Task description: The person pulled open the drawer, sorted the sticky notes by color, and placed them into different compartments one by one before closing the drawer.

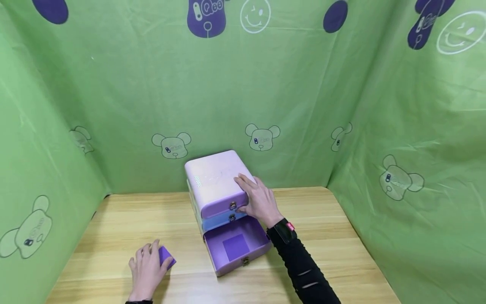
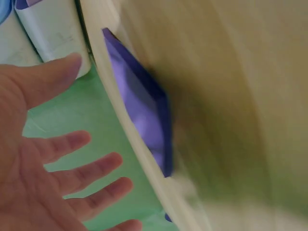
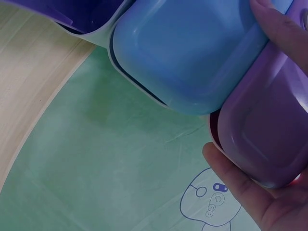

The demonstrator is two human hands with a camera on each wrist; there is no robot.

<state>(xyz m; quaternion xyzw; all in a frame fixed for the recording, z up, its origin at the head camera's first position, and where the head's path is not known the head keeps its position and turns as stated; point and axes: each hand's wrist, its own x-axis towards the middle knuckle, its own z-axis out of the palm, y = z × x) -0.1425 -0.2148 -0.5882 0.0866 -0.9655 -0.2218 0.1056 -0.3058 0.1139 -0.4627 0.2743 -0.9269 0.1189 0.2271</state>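
A small drawer unit [image 1: 216, 177] with a lilac top stands on the table. Its bottom purple drawer [image 1: 212, 253] is pulled out, with a darker purple square [image 1: 236, 247] on its floor. The blue middle drawer [image 3: 173, 53] and lilac top drawer [image 3: 264, 110] look pushed in. My right hand [image 1: 262, 202] grips the unit's front right corner, fingers on top and thumb low at the front. On the table lies a flat purple square pad [image 2: 139, 101], partly hidden by my left hand [image 1: 146, 266] in the head view. The left fingers are spread and apart from the pad in the left wrist view.
The wooden table [image 1: 322, 253] reaches back to a green cloth [image 1: 152, 84] printed with bear heads, which also hangs at both sides. The open drawer juts toward the front of the table, between my two hands.
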